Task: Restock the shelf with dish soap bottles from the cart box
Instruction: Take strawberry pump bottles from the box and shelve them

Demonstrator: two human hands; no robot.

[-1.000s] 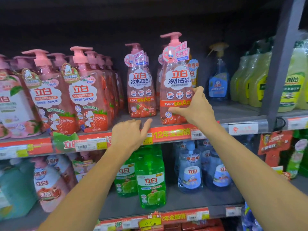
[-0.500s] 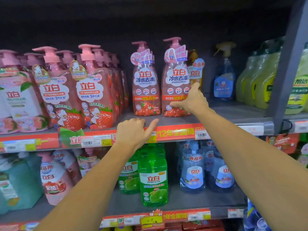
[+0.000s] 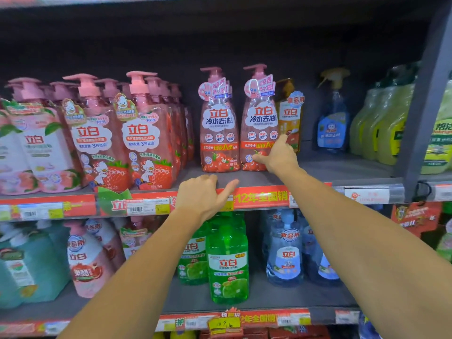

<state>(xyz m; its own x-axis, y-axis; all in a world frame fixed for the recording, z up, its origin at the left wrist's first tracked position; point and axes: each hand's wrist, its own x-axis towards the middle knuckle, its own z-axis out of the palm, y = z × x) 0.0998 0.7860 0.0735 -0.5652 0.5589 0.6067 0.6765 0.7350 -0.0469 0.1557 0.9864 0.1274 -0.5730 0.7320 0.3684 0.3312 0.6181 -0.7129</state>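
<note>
Two pink pump bottles of dish soap stand side by side on the upper shelf (image 3: 342,172): one on the left (image 3: 219,128) and one on the right (image 3: 259,123). My right hand (image 3: 278,157) grips the lower right side of the right bottle, thumb on its front. The bottle stands upright, set back from the shelf edge. My left hand (image 3: 203,194) rests on the shelf's front edge just below the left bottle, fingers loosely spread, holding nothing. The cart box is out of view.
Rows of strawberry-label pump bottles (image 3: 144,138) fill the shelf to the left. An orange bottle (image 3: 289,113) stands just behind my right hand, a blue spray bottle (image 3: 332,118) and yellow-green bottles (image 3: 381,123) further right. Green (image 3: 227,260) and clear blue bottles (image 3: 285,250) stand below.
My right hand has pushed the right pink bottle back from the shelf edge until it stands level with the left one. My left hand has stayed on the shelf edge.
</note>
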